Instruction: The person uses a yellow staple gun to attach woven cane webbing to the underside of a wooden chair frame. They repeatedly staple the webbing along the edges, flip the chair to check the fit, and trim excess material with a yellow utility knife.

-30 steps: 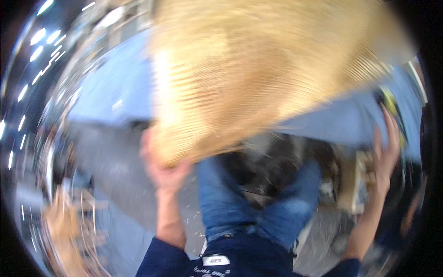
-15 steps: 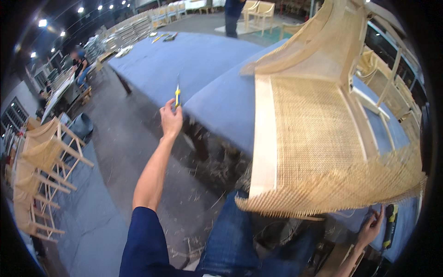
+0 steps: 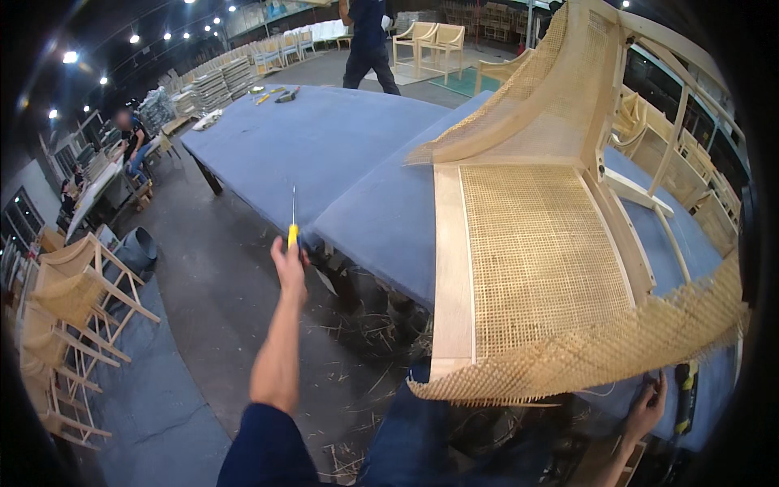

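Observation:
My left hand (image 3: 290, 266) is closed round the yellow handle of a screwdriver (image 3: 293, 231), its thin metal shaft pointing up beside the table edge. To the right, a wooden chair frame (image 3: 453, 268) with woven cane webbing (image 3: 540, 243) rests on the blue-covered table (image 3: 349, 146). A loose, frayed flap of the cane (image 3: 592, 349) hangs over the near side. Below that flap, my right hand (image 3: 645, 410) has its fingers curled by a small dark thing I cannot make out. Close beside it lies a black and yellow tool (image 3: 687, 398).
Several chair frames (image 3: 77, 300) stand at the left. Small tools (image 3: 276, 95) lie at the table's far end. Cane scraps (image 3: 381, 329) litter the floor. A person (image 3: 369, 45) is upright beyond the table; another person (image 3: 134, 146) sits far left.
My left hand with the screwdriver is lower and slightly left in view. My right hand's fingers are more curled. The far person has shifted left, and the whole view has tilted.

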The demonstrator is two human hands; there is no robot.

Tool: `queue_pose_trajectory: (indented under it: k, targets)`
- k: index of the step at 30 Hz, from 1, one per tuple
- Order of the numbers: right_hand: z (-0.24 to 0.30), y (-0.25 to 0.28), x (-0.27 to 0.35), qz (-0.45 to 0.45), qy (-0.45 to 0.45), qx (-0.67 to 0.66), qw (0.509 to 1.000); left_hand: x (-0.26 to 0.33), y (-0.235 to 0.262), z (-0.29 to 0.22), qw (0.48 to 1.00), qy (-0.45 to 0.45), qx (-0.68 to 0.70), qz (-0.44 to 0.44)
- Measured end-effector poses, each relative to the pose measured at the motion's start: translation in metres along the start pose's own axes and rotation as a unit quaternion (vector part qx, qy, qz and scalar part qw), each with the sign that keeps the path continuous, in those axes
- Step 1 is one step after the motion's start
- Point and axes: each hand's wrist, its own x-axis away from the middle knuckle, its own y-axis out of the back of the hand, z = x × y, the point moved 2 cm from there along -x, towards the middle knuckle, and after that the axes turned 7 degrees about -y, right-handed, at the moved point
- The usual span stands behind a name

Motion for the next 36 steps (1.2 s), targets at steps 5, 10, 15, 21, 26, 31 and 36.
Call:
queue_pose_trajectory:
  k: [5,10,15,21,26,31,36]
  targets:
    - [0.000,0.012,0.039,-0.087,-0.023,-0.168,0.982,0.219,0.011,-0.063,0.993,-0.090,0.033,0.066]
    - [0.107,-0.015,0.160,0.105,-0.025,-0.285,0.952,0.323,0.031,-0.123,0.971,-0.049,0.196,0.126]
    - [0.150,-0.015,0.249,0.428,0.143,-0.320,0.833,0.426,0.004,-0.144,0.918,-0.081,0.037,0.387]
    - [0.114,0.013,0.263,0.449,0.139,-0.176,0.865,0.492,-0.041,-0.134,0.849,0.040,0.053,0.525]
    - [0.082,0.034,0.250,0.443,0.035,-0.171,0.879,0.483,-0.076,-0.137,0.843,0.058,0.131,0.519]
    - [0.067,0.059,0.243,0.432,-0.008,-0.116,0.894,0.432,-0.099,-0.142,0.852,0.150,0.193,0.462]
    - [0.079,0.084,0.222,0.368,0.145,-0.089,0.914,0.416,-0.115,-0.148,0.831,0.161,0.172,0.504]
